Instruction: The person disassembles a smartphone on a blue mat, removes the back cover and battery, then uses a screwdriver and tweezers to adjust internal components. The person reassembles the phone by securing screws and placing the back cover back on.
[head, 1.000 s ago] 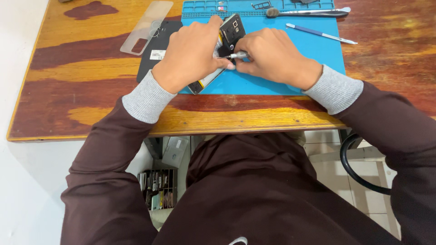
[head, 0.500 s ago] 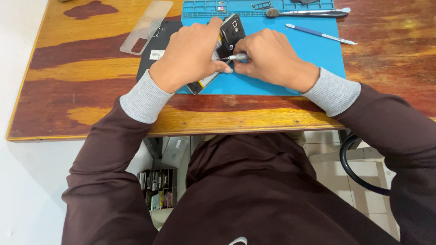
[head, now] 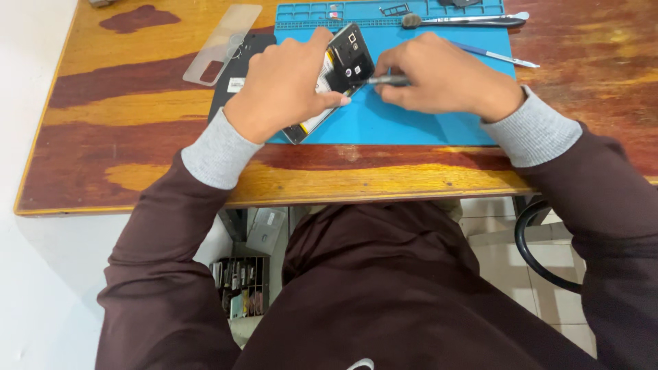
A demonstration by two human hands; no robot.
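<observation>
The opened phone point(head: 345, 65) lies on the blue work mat point(head: 411, 120), near the mat's left edge, with its back cover off so that the inner parts show. Its long axis runs on a diagonal: the camera end points up and to the right, away from the person, and the other end comes down and left, toward the bench's point(head: 123, 147) near edge.

The left hand point(head: 284, 85) lies over the lower and middle part of the phone and is clamped on it. The thumb presses along the phone's right edge, and the fingers curl over its far side, so most of the body is hidden under this hand.

The right hand point(head: 439, 82) is just to the right of the phone, closed on a thin metal tool point(head: 380, 81). The tool lies almost level and points left. Its tip meets the phone at the right edge, just below the camera block. So the phone lies to the left of the right hand, and the tool crosses the phone's long axis at an angle. Whether the tip is under a part or only touching it, I cannot tell.

The left hand is the nearer one, since it already rests on the phone. The right hand reaches it only through the tool.

To the left of the mat lie a dark flat cover point(head: 236, 75) and a clear plastic strip point(head: 223, 42), partly over it. At the far edge of the mat there are a brush point(head: 466, 19) and a blue-handled tool point(head: 493, 55).
</observation>
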